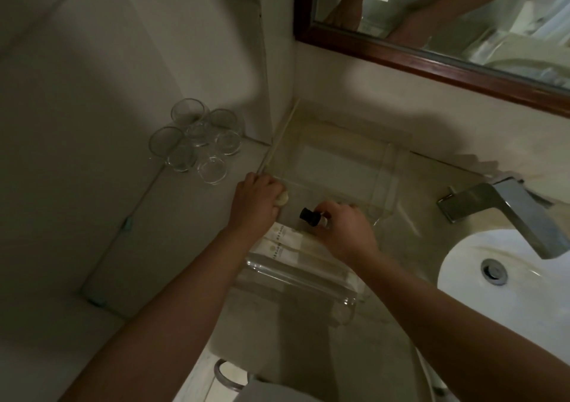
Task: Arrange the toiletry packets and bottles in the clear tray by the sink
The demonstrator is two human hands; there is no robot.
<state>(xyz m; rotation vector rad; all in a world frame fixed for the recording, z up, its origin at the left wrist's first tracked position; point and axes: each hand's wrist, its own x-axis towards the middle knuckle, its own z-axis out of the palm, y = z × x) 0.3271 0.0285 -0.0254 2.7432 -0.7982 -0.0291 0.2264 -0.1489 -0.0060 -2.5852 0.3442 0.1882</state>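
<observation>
Placing: right hand [345,232] pinches dark-capped bottle [308,215] in clear tray [389,167], left hand [254,201] at nine o'clock grips pale item [282,199]; next, probably an upright release.

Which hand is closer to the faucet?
Right. The right hand holds a black-capped bottle over the tray, left of the faucet; the left hand, gripping a cream item, is farther left at the tray's edge.

Faint print and a round emblem on the white packets [285,242], too blurred to read
</observation>
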